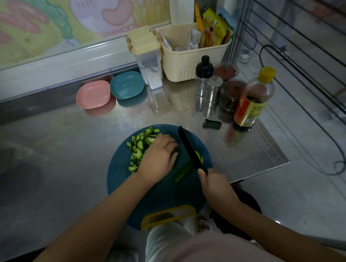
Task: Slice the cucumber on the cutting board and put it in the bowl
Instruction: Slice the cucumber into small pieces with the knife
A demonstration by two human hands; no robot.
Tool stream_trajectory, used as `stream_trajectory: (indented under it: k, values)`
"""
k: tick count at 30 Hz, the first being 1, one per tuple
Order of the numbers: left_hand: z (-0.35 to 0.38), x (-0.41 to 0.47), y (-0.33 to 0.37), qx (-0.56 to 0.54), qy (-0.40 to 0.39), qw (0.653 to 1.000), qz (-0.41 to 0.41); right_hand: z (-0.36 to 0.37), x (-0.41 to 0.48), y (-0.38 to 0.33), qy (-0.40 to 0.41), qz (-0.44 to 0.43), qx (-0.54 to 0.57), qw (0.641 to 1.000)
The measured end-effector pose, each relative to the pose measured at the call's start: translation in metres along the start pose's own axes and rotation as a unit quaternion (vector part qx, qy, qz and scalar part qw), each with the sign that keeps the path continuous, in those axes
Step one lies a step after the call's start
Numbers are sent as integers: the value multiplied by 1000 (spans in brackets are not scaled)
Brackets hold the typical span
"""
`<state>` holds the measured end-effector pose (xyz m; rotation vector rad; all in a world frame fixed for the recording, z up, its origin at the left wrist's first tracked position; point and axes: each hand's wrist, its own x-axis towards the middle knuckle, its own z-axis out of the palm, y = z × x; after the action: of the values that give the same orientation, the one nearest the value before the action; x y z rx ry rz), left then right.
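A round dark blue cutting board point(164, 194) lies on the steel counter near its front edge. Several cucumber slices point(137, 148) are heaped on the board's far left. My left hand point(159, 158) lies over the slices and a cucumber part, fingers bent down on it. A long uncut cucumber piece point(182, 171) lies beside it, and more slices point(199, 156) sit right of the blade. My right hand point(213, 184) grips the handle of a black knife point(189, 148), blade pointing away across the board. A pink bowl point(93, 94) and a teal bowl point(127, 84) stand at the back.
Right of the board stand a soy sauce bottle point(253, 99), metal shakers point(212, 94), jars and a small dark cap point(212, 124). A cream basket point(193, 54) and a seasoning box point(148, 57) sit at the back. The counter's right edge point(274, 143) is close.
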<state>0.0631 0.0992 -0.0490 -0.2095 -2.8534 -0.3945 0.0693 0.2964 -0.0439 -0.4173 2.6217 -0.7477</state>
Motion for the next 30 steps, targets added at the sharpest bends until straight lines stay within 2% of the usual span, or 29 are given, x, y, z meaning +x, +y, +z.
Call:
stream_trajectory:
  k: [4, 6, 13, 22, 30]
  values:
    - [4, -22, 35, -14, -55, 998, -11, -1, 3, 2, -36, 20, 37, 998]
    - [14, -29, 43, -27, -75, 996, -47, -1, 2, 2, -7, -1, 19, 1000]
    - [26, -24, 54, -101, -23, 984, -145, -7, 8, -1, -1, -8, 13, 1000]
    - [28, -25, 56, -76, -20, 986, -145, -15, 2, -1, -31, 4, 17, 999]
    - [29, -25, 54, -51, -17, 991, -123, -17, -5, 1, -35, -24, 4, 999]
